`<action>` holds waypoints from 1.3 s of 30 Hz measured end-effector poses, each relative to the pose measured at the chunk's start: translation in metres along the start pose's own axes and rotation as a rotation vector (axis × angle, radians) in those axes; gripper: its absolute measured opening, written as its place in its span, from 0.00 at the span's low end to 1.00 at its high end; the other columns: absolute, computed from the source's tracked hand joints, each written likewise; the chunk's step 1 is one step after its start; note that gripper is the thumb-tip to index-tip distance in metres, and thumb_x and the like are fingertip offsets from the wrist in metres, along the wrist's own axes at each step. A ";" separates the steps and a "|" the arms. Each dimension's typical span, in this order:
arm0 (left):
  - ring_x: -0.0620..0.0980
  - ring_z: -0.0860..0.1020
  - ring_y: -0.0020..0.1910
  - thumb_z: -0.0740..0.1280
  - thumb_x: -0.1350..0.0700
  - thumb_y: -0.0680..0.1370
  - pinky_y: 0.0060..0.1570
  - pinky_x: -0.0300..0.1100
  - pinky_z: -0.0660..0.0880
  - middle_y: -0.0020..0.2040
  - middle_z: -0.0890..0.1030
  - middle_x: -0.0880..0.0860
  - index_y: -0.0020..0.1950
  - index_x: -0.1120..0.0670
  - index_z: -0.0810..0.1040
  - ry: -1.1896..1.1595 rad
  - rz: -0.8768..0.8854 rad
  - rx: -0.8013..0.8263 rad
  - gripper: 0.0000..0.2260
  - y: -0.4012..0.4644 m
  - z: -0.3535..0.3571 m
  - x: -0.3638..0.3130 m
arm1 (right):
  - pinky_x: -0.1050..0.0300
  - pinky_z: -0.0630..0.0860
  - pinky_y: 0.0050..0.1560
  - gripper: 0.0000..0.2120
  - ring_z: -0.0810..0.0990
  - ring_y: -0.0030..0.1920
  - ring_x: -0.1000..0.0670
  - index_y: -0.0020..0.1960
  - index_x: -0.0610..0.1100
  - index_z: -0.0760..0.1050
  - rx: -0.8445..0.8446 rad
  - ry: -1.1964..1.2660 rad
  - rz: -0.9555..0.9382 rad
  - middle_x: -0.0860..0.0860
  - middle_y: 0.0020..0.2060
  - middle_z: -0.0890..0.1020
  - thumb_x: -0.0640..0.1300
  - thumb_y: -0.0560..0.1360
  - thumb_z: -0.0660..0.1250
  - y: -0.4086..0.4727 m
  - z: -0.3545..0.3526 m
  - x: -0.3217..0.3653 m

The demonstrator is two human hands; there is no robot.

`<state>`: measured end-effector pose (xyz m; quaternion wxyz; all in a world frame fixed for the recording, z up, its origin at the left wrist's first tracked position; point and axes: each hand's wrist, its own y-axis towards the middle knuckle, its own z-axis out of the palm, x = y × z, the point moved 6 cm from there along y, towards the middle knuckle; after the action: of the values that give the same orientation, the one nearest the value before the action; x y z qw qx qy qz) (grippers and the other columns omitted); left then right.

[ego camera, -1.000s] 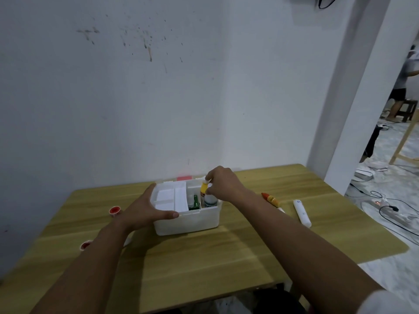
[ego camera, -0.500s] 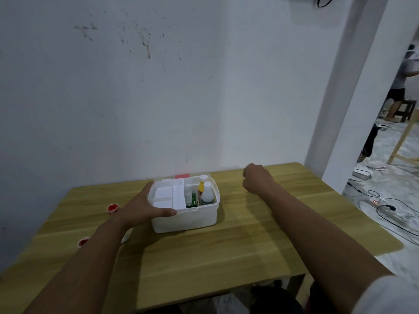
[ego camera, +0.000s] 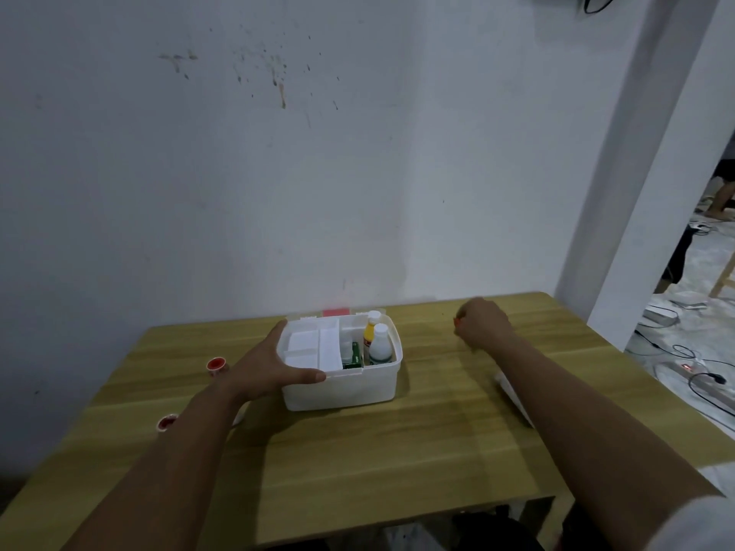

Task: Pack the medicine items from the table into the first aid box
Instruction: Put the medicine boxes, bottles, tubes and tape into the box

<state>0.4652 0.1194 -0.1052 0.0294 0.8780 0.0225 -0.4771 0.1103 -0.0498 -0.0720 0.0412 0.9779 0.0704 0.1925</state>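
Observation:
The white first aid box [ego camera: 342,391] stands mid-table with its top uncovered. Inside it, a yellow bottle [ego camera: 370,332] and a white bottle [ego camera: 380,344] stand upright on the right, a green pack [ego camera: 352,357] sits beside them, and white dividers fill the left. My left hand [ego camera: 266,363] grips the box's left side, thumb along the front rim. My right hand [ego camera: 483,324] is right of the box, low over the table, fingers curled around an orange-red pen-like item whose tip [ego camera: 457,320] peeks out. A white tube [ego camera: 507,387] lies half hidden under my right forearm.
Two small red-capped jars [ego camera: 216,365] [ego camera: 167,422] sit on the wooden table [ego camera: 378,451] to the left. A red strip [ego camera: 336,312] shows behind the box, by the wall. A white pillar [ego camera: 636,232] stands right; cables lie on the floor [ego camera: 696,375].
My right hand let go of the yellow bottle in the box, moved right, and closed over the orange-red item. The left hand stayed on the box.

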 end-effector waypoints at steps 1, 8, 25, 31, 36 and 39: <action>0.40 0.75 0.63 0.84 0.35 0.57 0.51 0.39 0.77 0.65 0.75 0.38 0.75 0.42 0.66 -0.004 0.004 -0.003 0.51 0.000 0.000 0.000 | 0.54 0.80 0.50 0.06 0.86 0.50 0.44 0.48 0.43 0.86 -0.035 0.085 -0.042 0.44 0.46 0.88 0.42 0.73 0.73 0.001 -0.013 0.015; 0.39 0.74 0.61 0.84 0.37 0.59 0.49 0.38 0.76 0.64 0.75 0.36 0.75 0.40 0.65 -0.017 -0.004 -0.002 0.48 0.002 0.001 0.001 | 0.46 0.86 0.47 0.14 0.87 0.48 0.43 0.58 0.36 0.83 0.165 0.779 -0.333 0.41 0.49 0.86 0.34 0.73 0.77 -0.028 -0.056 0.132; 0.45 0.73 0.65 0.82 0.34 0.58 0.53 0.42 0.78 0.66 0.74 0.40 0.76 0.41 0.62 0.012 -0.006 0.030 0.51 0.005 0.001 0.006 | 0.51 0.83 0.50 0.08 0.83 0.46 0.47 0.52 0.44 0.85 0.111 -0.082 -0.624 0.47 0.48 0.85 0.40 0.73 0.75 -0.063 0.024 0.182; 0.45 0.73 0.65 0.82 0.34 0.58 0.52 0.40 0.77 0.67 0.73 0.41 0.76 0.41 0.62 0.013 -0.004 0.029 0.51 0.006 0.001 0.004 | 0.54 0.80 0.51 0.10 0.82 0.50 0.47 0.54 0.43 0.85 0.151 -0.124 -0.661 0.47 0.50 0.85 0.37 0.73 0.75 -0.064 0.023 0.189; 0.45 0.73 0.65 0.83 0.37 0.61 0.52 0.40 0.77 0.68 0.74 0.42 0.77 0.42 0.62 0.011 -0.007 0.032 0.50 0.005 0.002 0.005 | 0.54 0.80 0.55 0.13 0.82 0.53 0.48 0.58 0.42 0.85 0.230 -0.135 -0.684 0.48 0.53 0.86 0.37 0.74 0.75 -0.064 0.014 0.188; 0.43 0.73 0.64 0.82 0.35 0.59 0.51 0.39 0.76 0.67 0.74 0.40 0.77 0.42 0.63 0.002 -0.005 0.027 0.50 0.005 0.001 0.003 | 0.54 0.80 0.55 0.12 0.82 0.54 0.47 0.58 0.44 0.84 0.271 -0.196 -0.708 0.47 0.54 0.85 0.37 0.75 0.73 -0.067 0.020 0.188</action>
<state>0.4665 0.1148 -0.1084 0.0163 0.8788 0.0185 -0.4766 0.2819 0.0444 -0.0279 -0.0180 0.9034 0.4241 0.0610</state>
